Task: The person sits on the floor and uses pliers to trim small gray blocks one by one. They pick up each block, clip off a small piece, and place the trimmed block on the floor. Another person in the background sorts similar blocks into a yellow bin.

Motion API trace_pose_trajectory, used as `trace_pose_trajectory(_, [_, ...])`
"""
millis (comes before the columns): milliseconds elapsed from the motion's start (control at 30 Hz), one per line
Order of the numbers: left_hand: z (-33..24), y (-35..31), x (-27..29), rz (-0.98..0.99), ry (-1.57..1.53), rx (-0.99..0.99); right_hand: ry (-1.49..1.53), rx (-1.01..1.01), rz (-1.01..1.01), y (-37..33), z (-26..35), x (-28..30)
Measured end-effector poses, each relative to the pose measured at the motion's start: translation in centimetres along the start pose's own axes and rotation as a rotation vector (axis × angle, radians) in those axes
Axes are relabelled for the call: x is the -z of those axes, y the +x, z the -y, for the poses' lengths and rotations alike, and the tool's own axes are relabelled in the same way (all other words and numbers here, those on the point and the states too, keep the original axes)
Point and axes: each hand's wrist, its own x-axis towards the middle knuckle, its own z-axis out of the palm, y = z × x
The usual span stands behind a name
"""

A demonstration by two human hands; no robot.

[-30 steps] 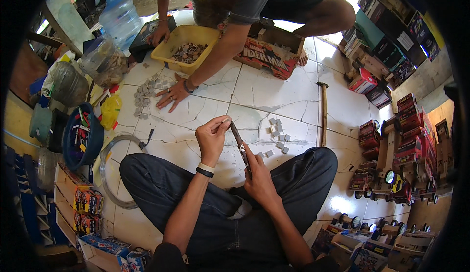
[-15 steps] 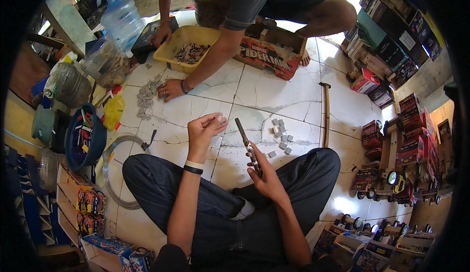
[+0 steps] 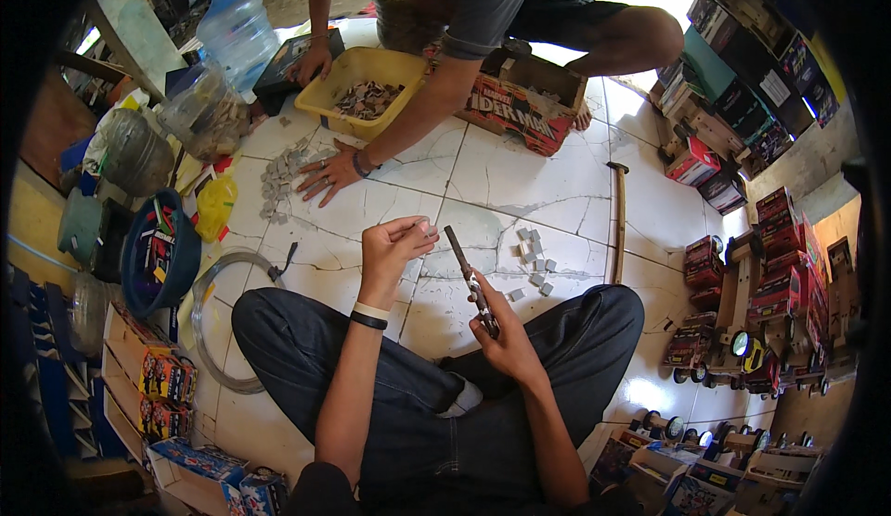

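- Dark trousers (image 3: 548, 349) are crossing low over a white tile floor (image 3: 557, 182), which is showing many cracks.
- The right hand (image 3: 508, 338) is gripping a dark, slim tool (image 3: 469, 275), its fingers closing round the patterned handle.
- Above the floor, between the knees, the tool is pointing away from the person and slightly left; its long axis is slanting from lower right to upper left.
- The left hand (image 3: 392, 249) is hovering left of the tool's tip, fingers bending toward the thumb; whether they are pinching something, I cannot tell.
- Small grey pieces (image 3: 530, 247) are lying just beyond, right of the tool.
- A wire coil (image 3: 200, 316) is lying left; a hammer (image 3: 619, 228), right.
- Farther off, a co-worker's hand (image 3: 334, 174) is resting spread beside more grey pieces (image 3: 277, 182).
- Beyond, a yellow basin (image 3: 357, 126) is holding flat bits; a clear jug (image 3: 237, 33) is standing behind.
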Motion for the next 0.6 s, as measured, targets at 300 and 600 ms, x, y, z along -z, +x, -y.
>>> trace_pose_trajectory(300, [-0.10,0.08,0.21,0.006,0.017,-0.003,-0.029,0.043,-0.009,0.08,0.59,0.01])
trace_pose_trajectory(600, [-0.05,0.11,0.28,0.010,0.004,0.001,-0.026,0.007,0.009,0.00,0.45,0.05])
